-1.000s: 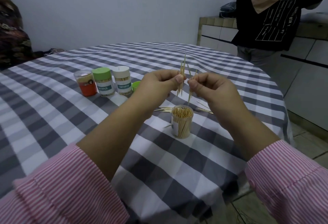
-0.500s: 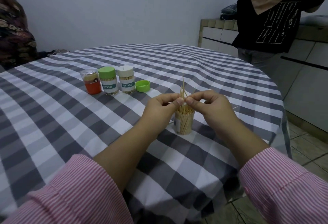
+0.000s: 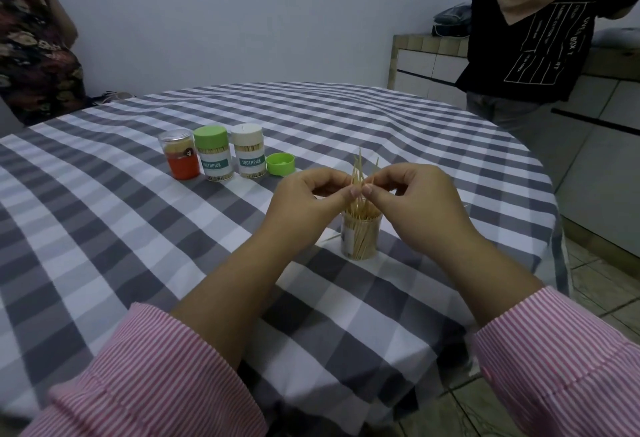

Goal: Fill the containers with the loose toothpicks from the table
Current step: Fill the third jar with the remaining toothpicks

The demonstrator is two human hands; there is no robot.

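Head view: round table (image 3: 104, 228) with checked cloth; its right edge curves just beyond the right hand (image 3: 412, 204), its near edge lies under the forearms. Bare cloth spreads left of the left hand (image 3: 304, 208). Both hands meet above the open container (image 3: 360, 239) near the right edge, each pinching the toothpick bundle (image 3: 358, 173) between thumb and forefinger; the bundle stands upright, lower tips in the container mouth. 3 capped containers (image 3: 212, 156) and 1 green lid (image 3: 280, 164) stand toward the far edge.
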